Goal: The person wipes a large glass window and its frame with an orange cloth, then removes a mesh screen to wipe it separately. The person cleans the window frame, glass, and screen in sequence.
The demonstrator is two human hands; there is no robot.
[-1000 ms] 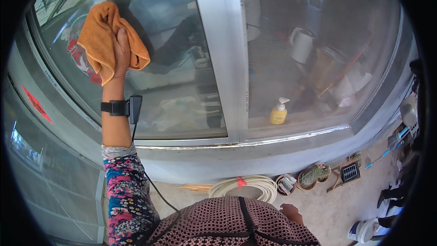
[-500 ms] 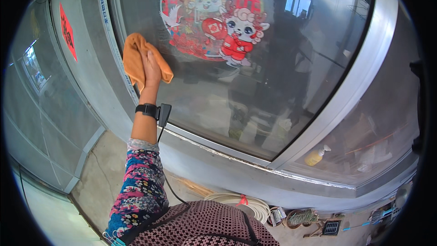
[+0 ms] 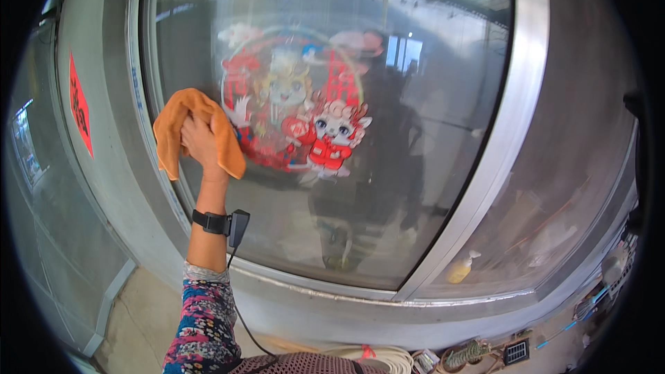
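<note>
With its fingers bent into the folds, my left hand (image 3: 199, 140) grips an orange cloth (image 3: 181, 107). The cloth lies against the left edge of a large window pane (image 3: 374, 221), where the glass meets the metal frame. Its lower corners hang down on both sides of my wrist. A black strap (image 3: 211, 222) with a small dark device and a cable goes round that wrist. Beside the cloth, a round red festive sticker (image 3: 277, 90) with cartoon animal figures decorates the glass. My right hand is outside the picture.
A broad silver window post (image 3: 478, 194) borders the pane on the right. Behind the neighbouring pane stands a yellow spray bottle (image 3: 460, 269). Below the ledge lie a coiled pale hose (image 3: 384, 359) and potted plants (image 3: 467, 355). A red paper diamond (image 3: 80, 105) hangs on the left wall.
My view has tilted upward, so more of the upper glass shows. My left hand still has the cloth at the pane's left edge, now higher on the glass beside the sticker.
</note>
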